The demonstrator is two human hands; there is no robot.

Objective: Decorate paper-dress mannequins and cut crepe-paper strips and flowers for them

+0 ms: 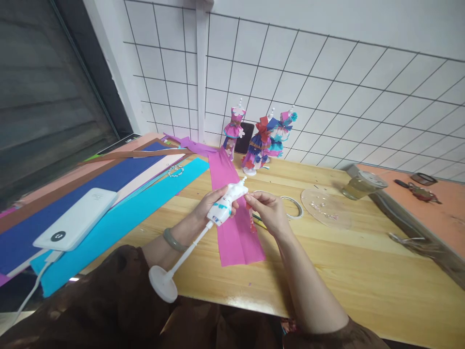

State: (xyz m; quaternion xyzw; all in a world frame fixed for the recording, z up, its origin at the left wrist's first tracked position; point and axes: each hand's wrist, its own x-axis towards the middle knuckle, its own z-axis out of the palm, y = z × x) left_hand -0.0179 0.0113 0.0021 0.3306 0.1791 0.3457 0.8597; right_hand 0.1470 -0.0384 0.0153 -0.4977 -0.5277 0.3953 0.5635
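Observation:
My left hand [214, 201] is wrapped around a small white dress-form mannequin [222, 206], tilted, its stem and round base pointing down toward me. Blue and teal patches mark its lower part. By the mannequin's upper end, my right hand [269, 208] is closed in a pinch. A thin red-patterned strip [252, 224] hangs just below those fingertips; what exactly lies between them is hidden. Under both hands a long pink crepe paper strip [241, 242] lies on the table. A pen-like yellow and black tool [259, 222] is partly covered by my right hand.
Several decorated mannequins [254, 150] stand at the back near a dark phone [244, 138]. Coloured paper sheets [145, 194] and a white power bank [76, 218] lie left. To the right are a tape roll [292, 207], a clear plate [325, 206] and a cup [364, 185].

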